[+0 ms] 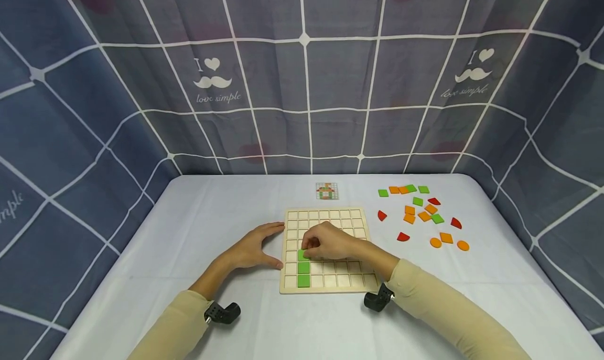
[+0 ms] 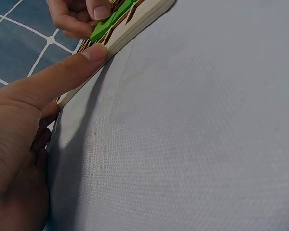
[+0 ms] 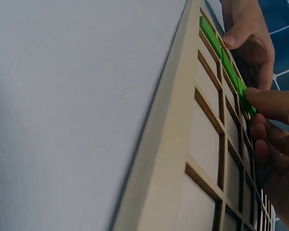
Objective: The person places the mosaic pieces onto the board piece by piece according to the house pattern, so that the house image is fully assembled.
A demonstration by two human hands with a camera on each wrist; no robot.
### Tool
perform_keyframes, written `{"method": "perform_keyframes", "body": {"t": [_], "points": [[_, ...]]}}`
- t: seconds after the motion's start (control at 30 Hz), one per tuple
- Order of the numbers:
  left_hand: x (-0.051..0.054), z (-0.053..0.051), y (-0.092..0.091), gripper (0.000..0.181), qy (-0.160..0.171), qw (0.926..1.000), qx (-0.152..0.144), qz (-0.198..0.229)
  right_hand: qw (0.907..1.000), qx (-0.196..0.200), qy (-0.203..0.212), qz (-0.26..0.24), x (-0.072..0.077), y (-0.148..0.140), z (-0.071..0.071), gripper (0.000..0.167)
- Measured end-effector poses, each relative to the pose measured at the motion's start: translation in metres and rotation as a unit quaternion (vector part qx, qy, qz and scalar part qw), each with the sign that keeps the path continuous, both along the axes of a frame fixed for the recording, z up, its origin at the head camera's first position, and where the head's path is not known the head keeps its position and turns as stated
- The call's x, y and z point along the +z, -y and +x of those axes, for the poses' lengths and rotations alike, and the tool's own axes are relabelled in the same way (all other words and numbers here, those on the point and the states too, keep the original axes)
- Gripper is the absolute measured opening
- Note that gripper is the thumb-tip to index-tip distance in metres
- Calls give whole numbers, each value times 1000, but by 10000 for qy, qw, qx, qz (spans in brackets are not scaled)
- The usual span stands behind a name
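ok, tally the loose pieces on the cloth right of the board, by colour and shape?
Orange squares: 7
Orange discs: 2
Green squares: 5
Red wedges: 4
Total: 18

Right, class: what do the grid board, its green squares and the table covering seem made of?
Grid board: likely matte wood, pale tan with browner ridge sides. Green squares: painted wood or plastic; smooth, even colour leaves it open. Table covering: probably matte fabric, showing a fine weave-like texture.
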State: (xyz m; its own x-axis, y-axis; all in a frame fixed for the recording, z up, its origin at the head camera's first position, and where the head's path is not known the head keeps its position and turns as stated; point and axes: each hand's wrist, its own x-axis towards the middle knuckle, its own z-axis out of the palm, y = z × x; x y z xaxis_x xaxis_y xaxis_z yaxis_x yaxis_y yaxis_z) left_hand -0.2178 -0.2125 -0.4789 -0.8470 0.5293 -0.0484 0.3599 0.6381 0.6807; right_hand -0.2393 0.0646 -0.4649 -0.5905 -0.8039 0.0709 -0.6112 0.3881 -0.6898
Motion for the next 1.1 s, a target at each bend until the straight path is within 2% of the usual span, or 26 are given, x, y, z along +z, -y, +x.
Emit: {"method": "perform_keyframes", "body": {"t": [0.6, 1.1], "points": [[1, 1, 0, 105, 47, 10000, 76, -2, 9999, 96, 100, 75, 8, -10, 2, 8], [2, 2, -1, 105, 62, 9999, 87, 11, 9997, -228, 106, -14, 19, -61, -9, 10]]}}
